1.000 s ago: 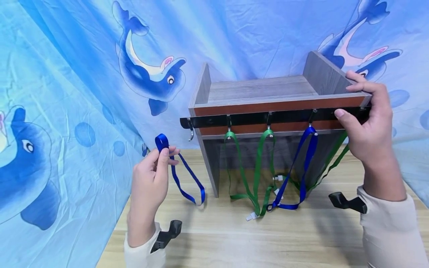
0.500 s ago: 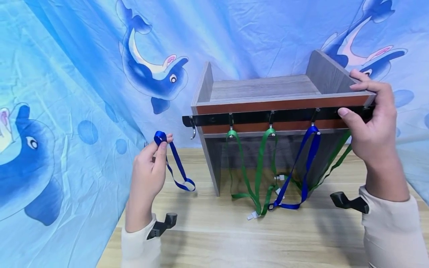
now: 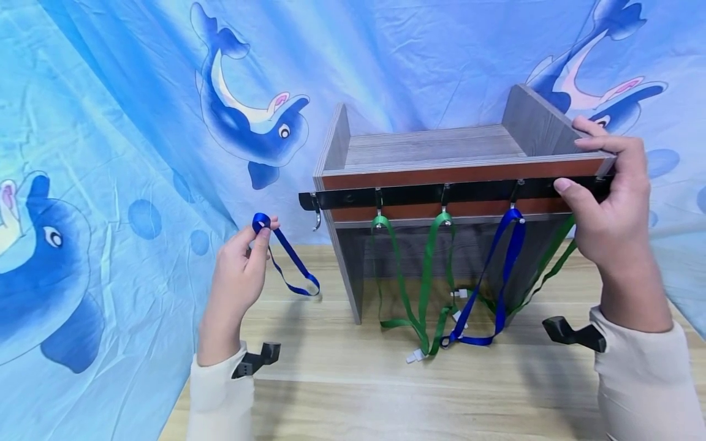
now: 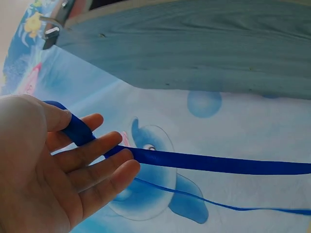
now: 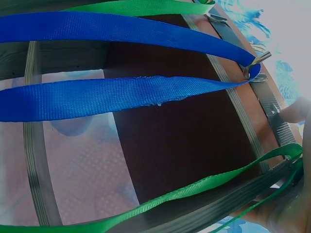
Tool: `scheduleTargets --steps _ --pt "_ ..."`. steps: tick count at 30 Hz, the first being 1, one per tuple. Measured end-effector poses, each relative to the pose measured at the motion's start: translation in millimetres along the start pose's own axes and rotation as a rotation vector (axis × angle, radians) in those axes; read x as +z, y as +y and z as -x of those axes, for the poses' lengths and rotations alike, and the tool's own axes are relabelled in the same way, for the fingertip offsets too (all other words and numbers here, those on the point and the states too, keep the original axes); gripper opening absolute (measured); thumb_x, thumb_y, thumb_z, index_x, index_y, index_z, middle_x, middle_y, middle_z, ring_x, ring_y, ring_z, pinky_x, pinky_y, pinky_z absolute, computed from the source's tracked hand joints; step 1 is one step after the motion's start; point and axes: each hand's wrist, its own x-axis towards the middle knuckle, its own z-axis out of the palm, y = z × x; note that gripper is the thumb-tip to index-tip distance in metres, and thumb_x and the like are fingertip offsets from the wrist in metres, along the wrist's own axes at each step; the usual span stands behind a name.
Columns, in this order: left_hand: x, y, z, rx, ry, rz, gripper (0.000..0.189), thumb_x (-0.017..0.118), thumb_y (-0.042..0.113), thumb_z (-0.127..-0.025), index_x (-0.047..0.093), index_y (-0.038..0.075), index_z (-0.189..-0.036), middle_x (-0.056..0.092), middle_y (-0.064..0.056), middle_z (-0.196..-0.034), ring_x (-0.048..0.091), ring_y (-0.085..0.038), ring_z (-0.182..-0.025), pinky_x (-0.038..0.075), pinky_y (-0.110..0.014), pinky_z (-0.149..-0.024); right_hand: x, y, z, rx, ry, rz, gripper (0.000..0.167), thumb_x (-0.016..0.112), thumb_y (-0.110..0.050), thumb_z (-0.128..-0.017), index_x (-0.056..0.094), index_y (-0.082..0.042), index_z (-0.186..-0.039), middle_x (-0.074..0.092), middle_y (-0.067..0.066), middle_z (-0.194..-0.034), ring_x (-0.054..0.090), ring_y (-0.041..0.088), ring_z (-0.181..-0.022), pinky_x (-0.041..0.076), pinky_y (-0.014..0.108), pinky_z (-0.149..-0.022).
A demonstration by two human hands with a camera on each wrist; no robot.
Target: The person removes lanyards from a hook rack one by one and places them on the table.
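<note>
My left hand (image 3: 237, 269) pinches a blue lanyard (image 3: 295, 257) between thumb and fingers, its small top loop standing above the fingertips. The strap trails down to the right; in the left wrist view the lanyard (image 4: 204, 162) runs away past the loosely bent other fingers. My right hand (image 3: 612, 202) grips the right end of a grey wooden shelf (image 3: 436, 147), thumb on the black hook rail (image 3: 416, 195). From the rail hang two green lanyards (image 3: 427, 269), a second blue lanyard (image 3: 514, 245) and, by the right hand, another green lanyard (image 3: 558, 257).
The leftmost hook (image 3: 317, 219) juts past the shelf's left side, to the right of my left hand. White clips (image 3: 416, 355) of the hanging lanyards lie on the wooden table (image 3: 353, 398). A blue dolphin-print cloth (image 3: 138, 122) rises behind and at the left.
My left hand has moved a little left and up with the blue lanyard, whose lower end swings left and rises. The right hand stays on the shelf.
</note>
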Motion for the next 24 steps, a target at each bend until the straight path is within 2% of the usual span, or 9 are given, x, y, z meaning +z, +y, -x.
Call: scheduleTargets --steps 4,6,9,11,13,16,20,24 --pt "0.1 -7.4 -7.4 -0.016 -0.034 -0.014 0.043 0.042 0.035 -0.115 0.072 0.009 -0.133 0.071 -0.008 -0.141 0.067 -0.022 -0.102 0.050 -0.011 -0.074 -0.2 -0.1 0.6 -0.002 -0.003 0.005 0.056 0.069 -0.019 -0.094 0.052 0.005 -0.142 0.047 0.005 -0.165 0.053 0.021 -0.137 0.046 0.019 -0.101" --pt "0.4 -11.4 -12.3 -0.029 -0.050 -0.006 0.044 0.041 0.035 -0.115 0.071 0.009 -0.134 0.070 -0.010 -0.142 0.066 -0.027 -0.109 0.050 -0.012 -0.076 -0.5 -0.4 0.6 0.001 -0.009 0.009 0.056 0.069 -0.019 -0.094 0.052 0.003 -0.142 0.046 0.005 -0.166 0.052 0.022 -0.137 0.045 0.019 -0.102" --pt "2.5 -16.9 -18.8 -0.053 -0.070 0.018 0.046 0.040 0.038 -0.115 0.071 0.010 -0.135 0.070 -0.008 -0.143 0.069 -0.028 -0.104 0.052 -0.015 -0.077 -1.8 -0.8 0.3 0.000 -0.018 0.017 0.056 0.070 -0.022 -0.096 0.052 0.002 -0.143 0.045 0.004 -0.166 0.052 0.022 -0.136 0.045 0.018 -0.102" --pt "5.4 -21.1 -23.4 -0.065 -0.079 0.059 0.046 0.041 0.039 -0.115 0.071 0.010 -0.134 0.070 -0.007 -0.143 0.070 -0.029 -0.106 0.055 -0.018 -0.079 -3.7 -0.7 -0.1 -0.002 -0.019 0.015 0.057 0.071 -0.024 -0.096 0.052 0.001 -0.144 0.044 0.005 -0.166 0.053 0.022 -0.136 0.046 0.017 -0.102" --pt "7.6 -25.8 -26.9 -0.069 -0.086 0.092 0.046 0.042 0.039 -0.115 0.072 0.009 -0.132 0.069 -0.006 -0.144 0.071 -0.031 -0.111 0.057 -0.020 -0.081 -4.9 -0.6 0.0 -0.004 -0.016 0.008 0.058 0.072 -0.024 -0.096 0.052 0.002 -0.143 0.045 0.005 -0.166 0.054 0.021 -0.135 0.046 0.017 -0.101" --pt "7.8 -32.3 -31.5 -0.065 -0.091 0.127 0.045 0.043 0.037 -0.115 0.072 0.006 -0.131 0.067 -0.008 -0.146 0.066 -0.034 -0.127 0.056 -0.016 -0.084 -5.4 -0.8 0.6 -0.002 -0.017 0.003 0.058 0.073 -0.025 -0.096 0.052 0.002 -0.143 0.044 0.005 -0.166 0.054 0.022 -0.135 0.046 0.017 -0.101" --pt "4.8 -37.8 -36.3 -0.074 -0.096 0.113 0.047 0.042 0.039 -0.115 0.071 0.006 -0.132 0.066 -0.008 -0.148 0.063 -0.033 -0.133 0.052 -0.009 -0.086 -4.0 -1.1 1.1 0.000 -0.011 -0.008 0.057 0.072 -0.023 -0.096 0.052 0.003 -0.143 0.045 0.006 -0.166 0.053 0.024 -0.137 0.047 0.018 -0.101" --pt "0.8 -42.4 -41.3 -0.094 -0.099 0.078 0.049 0.041 0.040 -0.115 0.071 0.006 -0.133 0.066 -0.009 -0.148 0.062 -0.031 -0.136 0.050 -0.009 -0.088 -1.1 -0.3 0.4 0.004 -0.009 -0.028 0.054 0.069 -0.017 -0.095 0.052 0.002 -0.142 0.046 0.006 -0.166 0.052 0.025 -0.139 0.049 0.019 -0.098"
